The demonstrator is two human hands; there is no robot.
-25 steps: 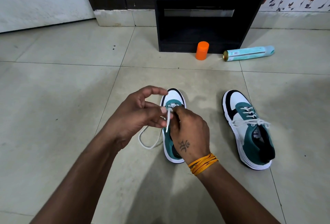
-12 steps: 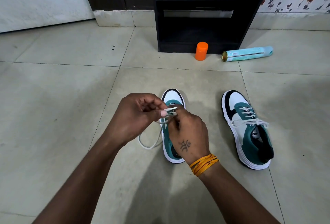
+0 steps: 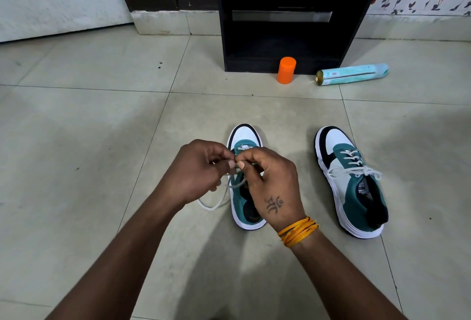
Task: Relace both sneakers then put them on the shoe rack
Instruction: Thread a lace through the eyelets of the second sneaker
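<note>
The step in hand looks like the lacing of the second sneaker. A loose loop of white lace trails on the floor to the left of the left sneaker, which stands toe-away in the middle of the tiles. The left hand has its fingers curled and pinches the lace over the eyelets; the right hand, touching it fingertip to fingertip, pinches the same lace from the other side. Which eyelet the tip is at is hidden by the fingers. The next move, I judge, calls for feeding the tip through and drawing the slack loop up. To the right, well apart, the right sneaker appears laced and tied. The shoe rack stands beyond; an orange bottle and a lying spray can sit just before its foot, and may need avoiding.
</note>
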